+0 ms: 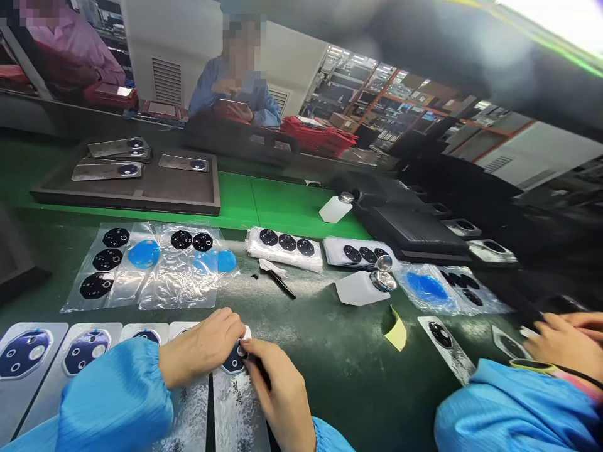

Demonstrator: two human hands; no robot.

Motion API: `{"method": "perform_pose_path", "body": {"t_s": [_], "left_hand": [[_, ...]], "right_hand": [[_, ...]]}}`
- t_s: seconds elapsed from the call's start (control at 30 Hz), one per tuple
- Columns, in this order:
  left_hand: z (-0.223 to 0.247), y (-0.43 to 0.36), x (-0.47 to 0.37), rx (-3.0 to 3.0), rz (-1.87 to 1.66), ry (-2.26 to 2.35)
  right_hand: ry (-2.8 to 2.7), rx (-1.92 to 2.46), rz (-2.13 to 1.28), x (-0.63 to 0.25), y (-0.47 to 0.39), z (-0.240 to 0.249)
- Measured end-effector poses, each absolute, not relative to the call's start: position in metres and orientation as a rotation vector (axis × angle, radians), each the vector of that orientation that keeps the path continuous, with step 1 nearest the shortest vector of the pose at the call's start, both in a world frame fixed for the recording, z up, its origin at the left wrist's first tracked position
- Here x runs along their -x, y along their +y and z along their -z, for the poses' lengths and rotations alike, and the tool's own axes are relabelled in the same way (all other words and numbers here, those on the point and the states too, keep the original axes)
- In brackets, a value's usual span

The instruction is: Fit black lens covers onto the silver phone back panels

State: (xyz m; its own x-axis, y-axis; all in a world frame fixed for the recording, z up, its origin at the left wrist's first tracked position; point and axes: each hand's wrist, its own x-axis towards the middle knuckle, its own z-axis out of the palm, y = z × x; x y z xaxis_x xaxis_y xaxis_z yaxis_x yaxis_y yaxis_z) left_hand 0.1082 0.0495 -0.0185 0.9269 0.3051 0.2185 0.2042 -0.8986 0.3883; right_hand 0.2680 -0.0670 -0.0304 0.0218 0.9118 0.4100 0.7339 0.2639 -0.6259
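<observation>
Head camera view shows a dark disc at the far end of a silver plate on the table; steadying the plate and working with light, even fingertip pressure would probably protect the shiny face best. The left hand curls over the disc's far left side, its fingertips too hidden to tell how far open they are, while the right hand has thumb and forefinger close together at the disc's right edge, though whether they pinch anything I cannot tell
</observation>
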Motion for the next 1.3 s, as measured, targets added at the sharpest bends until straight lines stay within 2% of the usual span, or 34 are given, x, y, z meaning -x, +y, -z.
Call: {"method": "perform_pose_path", "body": {"t_s": [0.13,0.57,1.3], "left_hand": [[0.018,0.048,-0.108,-2.774,-0.383,0.368],[0.018,0.048,-0.106,-2.81,-0.384,0.359],[0.019,0.05,-0.105,-2.737,-0.428,0.347]], "right_hand": [[-1.517,1.606,-0.462,-0.265,-0.059,0.035],[-1.593,1.581,-0.325,-0.255,-0.058,0.034],[-1.569,1.58,-0.355,-0.254,-0.058,0.035]]}}
